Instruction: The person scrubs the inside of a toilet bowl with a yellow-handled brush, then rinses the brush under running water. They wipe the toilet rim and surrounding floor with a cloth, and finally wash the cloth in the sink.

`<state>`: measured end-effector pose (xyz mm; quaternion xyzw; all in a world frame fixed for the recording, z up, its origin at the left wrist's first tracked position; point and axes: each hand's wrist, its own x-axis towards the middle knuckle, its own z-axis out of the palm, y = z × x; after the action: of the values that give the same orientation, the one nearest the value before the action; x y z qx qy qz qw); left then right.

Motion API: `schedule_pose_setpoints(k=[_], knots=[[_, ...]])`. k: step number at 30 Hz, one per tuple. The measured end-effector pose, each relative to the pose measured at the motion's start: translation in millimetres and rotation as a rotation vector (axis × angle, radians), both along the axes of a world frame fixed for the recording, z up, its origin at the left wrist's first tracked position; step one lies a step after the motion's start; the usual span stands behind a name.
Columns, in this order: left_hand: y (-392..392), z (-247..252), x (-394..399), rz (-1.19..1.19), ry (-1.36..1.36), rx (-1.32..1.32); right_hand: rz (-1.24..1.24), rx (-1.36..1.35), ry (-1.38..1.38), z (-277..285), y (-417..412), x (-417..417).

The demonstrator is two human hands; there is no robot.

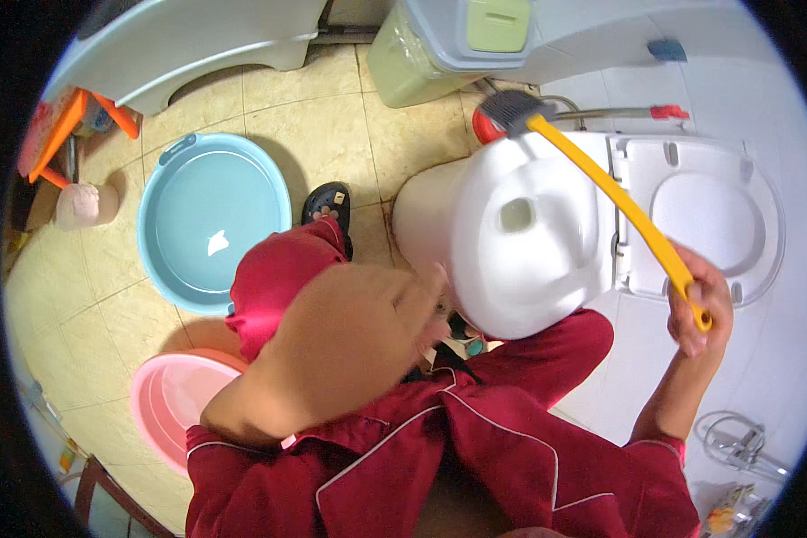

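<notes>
My right hand (703, 296) grips the lower end of a yellow handle on a long cleaning brush (615, 191). The brush's dark grey bristle head (514, 111) is over the far rim of a white toilet (467, 228); whether it touches the rim cannot be told. Raised behind the bowl are the toilet's seat and lid (706, 208). My left hand (434, 306) is low in front of the bowl, beside its near edge. It is blurred and partly hidden by my own forearm, so what its fingers do is unclear.
A light blue basin (175, 269) stands on the tiled floor at left, with a pink basin (168, 397) nearer me. Beyond the toilet is a lidded pale green bin (410, 67). An orange-legged stool (64, 141) is at far left, and a shower fitting (740, 440) at right.
</notes>
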<state>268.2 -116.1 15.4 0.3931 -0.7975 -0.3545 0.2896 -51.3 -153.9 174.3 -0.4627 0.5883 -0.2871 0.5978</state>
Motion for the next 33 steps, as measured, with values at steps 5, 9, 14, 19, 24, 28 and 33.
schedule_pose_setpoints(k=[5,9,14,19,24,28,33], knots=[[18,-1,-22,0.172,-0.195,-0.127,-0.339,0.132,-0.078,-9,95,-64],[37,1,-52,0.218,-0.309,-0.189,-0.385,0.176,-0.079,-98,97,-112],[74,-20,-97,0.137,-0.218,-0.080,-0.101,0.290,0.461,-196,39,-125],[127,-59,-152,0.019,-0.391,0.142,0.063,0.338,0.802,-218,13,-128],[157,-158,-205,-0.154,-0.547,0.506,0.086,0.374,0.655,-217,1,-146],[162,-203,-227,-0.339,-0.692,0.739,0.516,0.188,0.859,-205,1,-175],[143,-230,-241,-0.445,-0.838,0.859,0.458,-0.009,0.924,-199,42,-205]])
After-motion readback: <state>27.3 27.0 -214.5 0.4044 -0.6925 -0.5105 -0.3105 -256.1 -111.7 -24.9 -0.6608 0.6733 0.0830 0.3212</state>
